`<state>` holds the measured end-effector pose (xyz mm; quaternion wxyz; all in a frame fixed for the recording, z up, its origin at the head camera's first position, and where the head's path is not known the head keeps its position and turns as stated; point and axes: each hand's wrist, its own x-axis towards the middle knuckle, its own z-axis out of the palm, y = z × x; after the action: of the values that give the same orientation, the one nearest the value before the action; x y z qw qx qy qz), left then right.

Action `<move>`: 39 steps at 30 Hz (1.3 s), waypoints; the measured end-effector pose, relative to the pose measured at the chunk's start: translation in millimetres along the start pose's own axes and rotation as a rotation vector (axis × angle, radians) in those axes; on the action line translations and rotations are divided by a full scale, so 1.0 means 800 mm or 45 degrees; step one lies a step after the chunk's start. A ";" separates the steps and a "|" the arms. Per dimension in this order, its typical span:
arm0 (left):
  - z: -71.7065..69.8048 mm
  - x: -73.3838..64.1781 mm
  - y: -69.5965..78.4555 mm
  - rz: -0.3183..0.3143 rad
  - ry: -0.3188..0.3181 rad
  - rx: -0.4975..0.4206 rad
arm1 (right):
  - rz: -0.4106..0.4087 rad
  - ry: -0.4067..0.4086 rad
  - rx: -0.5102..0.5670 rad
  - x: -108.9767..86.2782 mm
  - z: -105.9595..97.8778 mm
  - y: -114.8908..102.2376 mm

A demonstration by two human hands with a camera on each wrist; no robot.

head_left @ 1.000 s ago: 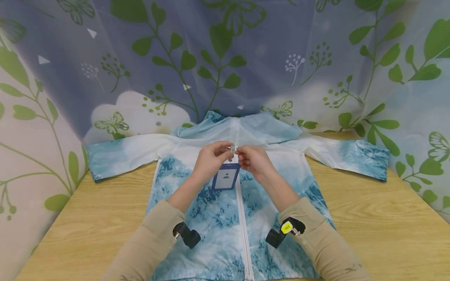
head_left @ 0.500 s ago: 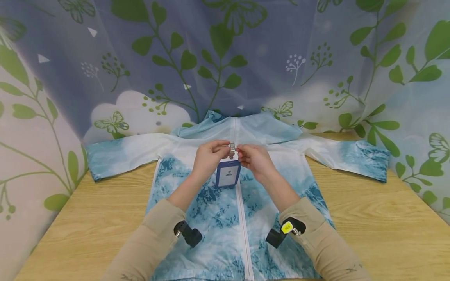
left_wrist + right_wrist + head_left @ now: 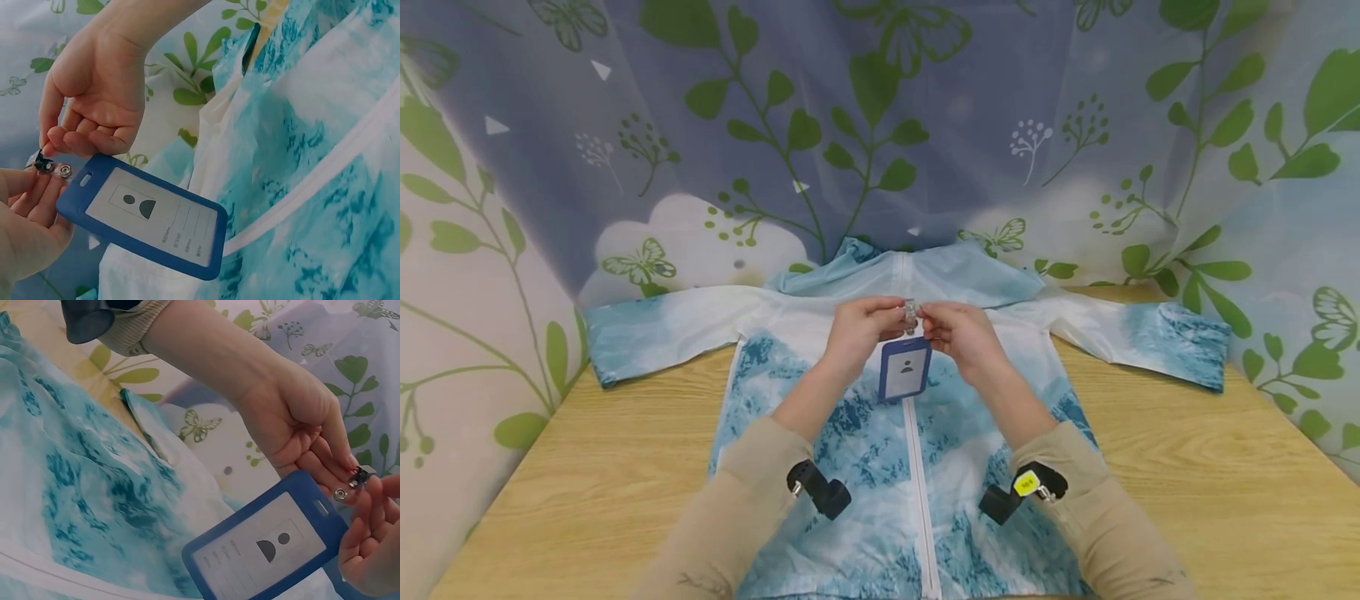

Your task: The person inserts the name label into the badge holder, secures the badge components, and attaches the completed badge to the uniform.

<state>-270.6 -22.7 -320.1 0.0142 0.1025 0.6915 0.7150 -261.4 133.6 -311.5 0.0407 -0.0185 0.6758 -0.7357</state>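
Observation:
A blue-framed badge holder (image 3: pixel 904 372) with a white card hangs by its small metal clip (image 3: pixel 910 315) over the upper middle of a blue and white zip jacket (image 3: pixel 842 475). My left hand (image 3: pixel 856 333) pinches the clip from the left. From the right, my right hand (image 3: pixel 964 337) holds the clip's edge between thumb and finger. The left wrist view shows the badge clip (image 3: pixel 45 165) between both sets of fingertips, with a clear strap and snap below it. In the right wrist view the badge holder (image 3: pixel 315 544) slants, its slot close to the fingers.
The jacket lies face up on a wooden table (image 3: pixel 1210 467), both sleeves spread sideways, its zipper (image 3: pixel 919 492) running down the middle. Behind stands a fabric backdrop (image 3: pixel 970 108) with leaves and butterflies. Each forearm bears a strapped black camera (image 3: pixel 831 498).
Both hands have shifted slightly to the right with the clip between them. The badge holder has swung rightward and up a little.

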 end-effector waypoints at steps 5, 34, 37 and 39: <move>0.011 0.005 0.001 -0.010 -0.025 -0.074 | -0.021 -0.087 -0.114 0.004 -0.021 -0.004; 0.039 0.059 -0.022 -0.304 0.124 -0.117 | 0.111 0.180 -0.240 0.076 -0.097 0.036; 0.038 0.063 -0.024 -0.308 0.140 -0.118 | 0.139 0.219 -0.363 0.085 -0.106 0.046; 0.037 0.066 -0.025 -0.321 0.151 -0.119 | 0.149 0.235 -0.460 0.091 -0.108 0.052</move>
<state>-319.8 15.6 -332.8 0.0678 -0.0282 0.6644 0.7438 -339.8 209.9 -362.7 0.0172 0.0813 0.7975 -0.5976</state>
